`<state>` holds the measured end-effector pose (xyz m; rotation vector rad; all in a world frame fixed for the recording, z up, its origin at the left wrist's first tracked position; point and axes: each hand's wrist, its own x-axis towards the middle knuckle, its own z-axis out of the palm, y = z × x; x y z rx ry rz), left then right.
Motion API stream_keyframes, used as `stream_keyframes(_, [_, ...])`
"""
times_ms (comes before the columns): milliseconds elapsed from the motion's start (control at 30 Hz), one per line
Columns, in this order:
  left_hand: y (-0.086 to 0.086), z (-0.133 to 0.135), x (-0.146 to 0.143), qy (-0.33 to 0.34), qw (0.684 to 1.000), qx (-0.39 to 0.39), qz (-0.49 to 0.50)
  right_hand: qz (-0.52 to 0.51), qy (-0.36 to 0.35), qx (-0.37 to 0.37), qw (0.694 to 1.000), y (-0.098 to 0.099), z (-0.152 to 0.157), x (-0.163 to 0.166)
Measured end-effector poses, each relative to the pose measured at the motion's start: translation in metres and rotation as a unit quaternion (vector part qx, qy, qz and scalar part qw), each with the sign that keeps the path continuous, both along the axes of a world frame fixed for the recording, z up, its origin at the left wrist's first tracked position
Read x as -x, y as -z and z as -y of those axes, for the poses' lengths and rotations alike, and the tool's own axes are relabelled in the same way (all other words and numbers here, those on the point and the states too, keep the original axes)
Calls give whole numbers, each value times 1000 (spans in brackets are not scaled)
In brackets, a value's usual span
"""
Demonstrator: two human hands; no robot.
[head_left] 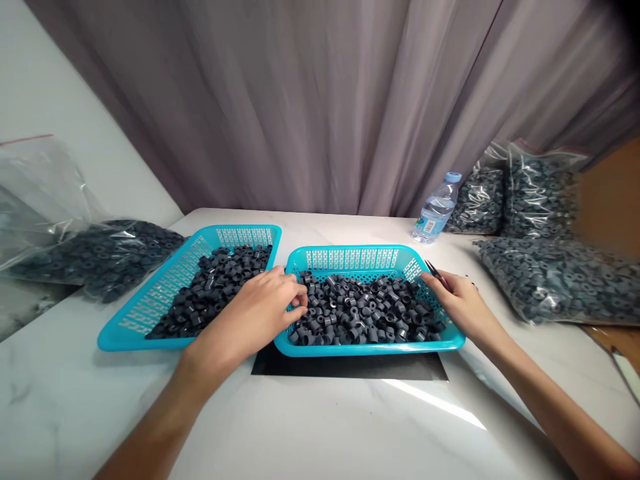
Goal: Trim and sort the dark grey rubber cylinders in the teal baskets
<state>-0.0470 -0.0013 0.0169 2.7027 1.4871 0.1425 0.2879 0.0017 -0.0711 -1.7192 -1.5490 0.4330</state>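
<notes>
A turquoise basket (370,348) holds many small dark grey plastic ring-shaped parts (365,313). My left hand (273,300) reaches over its left rim, fingers curled inward above the parts; whatever the fingertips hold, if anything, is hidden. At the right rim, my right hand (460,297) is closed around dark pointed tweezers (436,272), whose tips point up and left. The thumb of that hand lies along the basket's edge. A second turquoise basket (145,343), partly behind my left forearm, contains more of the same parts.
A black sheet (350,367) lies under the nearer basket on the white table (320,427). A water bottle (434,213) stands at the back right. Clear bags of grey parts (565,280) lie at the right, and another open bag (115,253) at the left. A curtain (300,107) hangs behind.
</notes>
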Motion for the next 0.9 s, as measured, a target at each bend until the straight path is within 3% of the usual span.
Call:
stream_keyframes(200, [8,-6,4,36,999,-5,28,-7,-1,-2,1000,-1,2,1])
stream_keyframes(400, [10,-12,3,24,998,-9,50,-4,-2,-8,1000,0,0,0])
stream_keyframes(533, [8,-17,7,13,997,18,68,-1,1,1,1000,1,0,0])
stream_keyframes(700, [7,-19,9,55,994,63,68,3,-2,4,1000,2,-1,-1])
stream_keyframes(900, [7,-19,9,44,994,66,79,4,-8,3,1000,2,-1,0])
